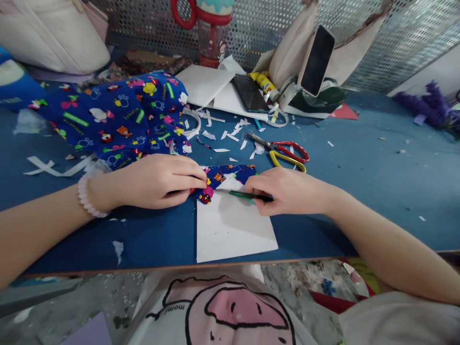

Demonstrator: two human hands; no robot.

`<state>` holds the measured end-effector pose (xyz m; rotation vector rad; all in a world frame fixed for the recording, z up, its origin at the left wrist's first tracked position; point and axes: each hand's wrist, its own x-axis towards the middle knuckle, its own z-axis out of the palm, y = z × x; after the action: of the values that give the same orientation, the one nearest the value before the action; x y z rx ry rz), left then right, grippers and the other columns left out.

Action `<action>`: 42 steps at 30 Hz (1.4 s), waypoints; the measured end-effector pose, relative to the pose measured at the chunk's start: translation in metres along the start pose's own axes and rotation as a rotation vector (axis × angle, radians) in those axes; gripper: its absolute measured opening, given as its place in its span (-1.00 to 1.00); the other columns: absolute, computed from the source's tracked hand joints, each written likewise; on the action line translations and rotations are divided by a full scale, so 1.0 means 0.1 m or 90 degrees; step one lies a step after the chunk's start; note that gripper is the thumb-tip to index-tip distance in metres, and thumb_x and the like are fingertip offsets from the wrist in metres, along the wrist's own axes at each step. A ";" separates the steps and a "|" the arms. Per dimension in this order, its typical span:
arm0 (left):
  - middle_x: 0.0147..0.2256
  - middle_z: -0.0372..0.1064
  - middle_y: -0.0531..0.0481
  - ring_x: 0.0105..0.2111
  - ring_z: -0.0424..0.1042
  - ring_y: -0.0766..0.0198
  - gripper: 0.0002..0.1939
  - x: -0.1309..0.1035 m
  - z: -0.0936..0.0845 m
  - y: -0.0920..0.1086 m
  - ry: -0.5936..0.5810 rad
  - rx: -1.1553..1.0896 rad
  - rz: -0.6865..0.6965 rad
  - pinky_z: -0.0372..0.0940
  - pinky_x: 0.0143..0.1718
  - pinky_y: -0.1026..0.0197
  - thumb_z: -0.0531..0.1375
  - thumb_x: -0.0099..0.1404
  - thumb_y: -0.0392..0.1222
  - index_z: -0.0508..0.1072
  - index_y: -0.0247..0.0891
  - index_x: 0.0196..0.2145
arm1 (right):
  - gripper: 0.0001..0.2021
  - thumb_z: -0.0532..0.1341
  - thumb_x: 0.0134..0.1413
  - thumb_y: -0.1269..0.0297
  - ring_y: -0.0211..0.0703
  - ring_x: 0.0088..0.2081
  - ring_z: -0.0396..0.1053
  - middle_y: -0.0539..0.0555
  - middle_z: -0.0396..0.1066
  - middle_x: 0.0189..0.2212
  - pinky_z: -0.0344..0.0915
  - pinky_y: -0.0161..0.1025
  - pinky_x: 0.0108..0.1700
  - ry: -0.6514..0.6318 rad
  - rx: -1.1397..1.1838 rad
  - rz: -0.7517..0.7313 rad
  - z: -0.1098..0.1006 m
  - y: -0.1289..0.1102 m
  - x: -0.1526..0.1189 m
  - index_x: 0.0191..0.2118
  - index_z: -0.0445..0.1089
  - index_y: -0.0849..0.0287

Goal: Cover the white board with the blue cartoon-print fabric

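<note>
My left hand, with a pink bead bracelet at the wrist, pinches the left end of a small blue printed fabric piece. That fabric lies over the upper part of a white card near the table's front edge. Closed around a slim tool with a green and black handle, my right hand rests by the fabric's right end. The tool's thin pale tip points left at the fabric, close to my left fingers. Whether it is a craft knife or tweezers, I cannot tell.
A larger blue printed cloth lies at left. Red-and-yellow-handled scissors lie behind my right hand among paper scraps. Farther back are a black phone, a propped phone, a glue stick and a cup.
</note>
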<state>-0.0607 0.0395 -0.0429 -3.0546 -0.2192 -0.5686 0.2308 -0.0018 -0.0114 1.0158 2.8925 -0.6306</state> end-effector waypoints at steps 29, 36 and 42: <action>-0.07 0.54 -0.17 -0.09 0.53 0.16 -0.71 -0.01 0.02 -0.01 0.004 -0.033 -0.019 0.43 0.02 0.12 0.06 0.37 -0.29 0.56 -0.27 -0.10 | -0.85 0.08 0.03 0.42 -0.24 -0.48 0.17 0.00 0.31 -0.51 -0.04 -0.30 -0.42 -0.026 -0.103 0.002 -0.06 -0.08 -0.04 -0.30 0.37 0.18; -0.09 0.55 -0.18 -0.11 0.54 0.15 -0.71 0.00 0.02 -0.01 0.010 -0.019 -0.006 0.46 -0.02 0.12 0.06 0.38 -0.30 0.56 -0.28 -0.11 | -0.84 0.07 0.00 0.43 -0.25 -0.48 0.13 0.00 0.29 -0.51 -0.02 -0.30 -0.41 -0.022 -0.085 -0.002 -0.02 -0.10 -0.01 -0.31 0.36 0.18; -0.10 0.55 -0.17 -0.12 0.54 0.16 -0.71 0.00 0.01 -0.01 0.013 -0.012 -0.007 0.46 -0.02 0.13 0.05 0.36 -0.31 0.57 -0.28 -0.12 | -0.93 0.08 -0.12 0.44 -0.34 -0.56 0.07 -0.12 0.14 -0.60 -0.01 -0.36 -0.46 -0.017 0.071 0.024 -0.03 -0.11 0.03 -0.43 0.24 0.15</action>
<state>-0.0608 0.0407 -0.0440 -3.0660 -0.2308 -0.6062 0.2226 -0.0066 -0.0049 1.0623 2.8359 -0.8048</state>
